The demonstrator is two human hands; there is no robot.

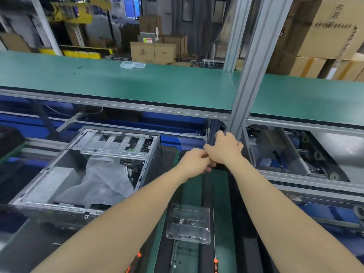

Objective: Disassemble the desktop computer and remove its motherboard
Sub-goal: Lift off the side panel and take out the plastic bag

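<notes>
The open grey metal desktop computer case lies on its side on the green-matted worktop, left of both grips and apart from them, with a crumpled clear plastic sheet inside it. The right grip is clenched over the top of a dark upright piece beside the grey aluminium post. The left grip touches the right with fingers curled, and I cannot tell what it grasps. Nearer lie a clear plastic tray of screws and an orange-handled screwdriver.
</notes>
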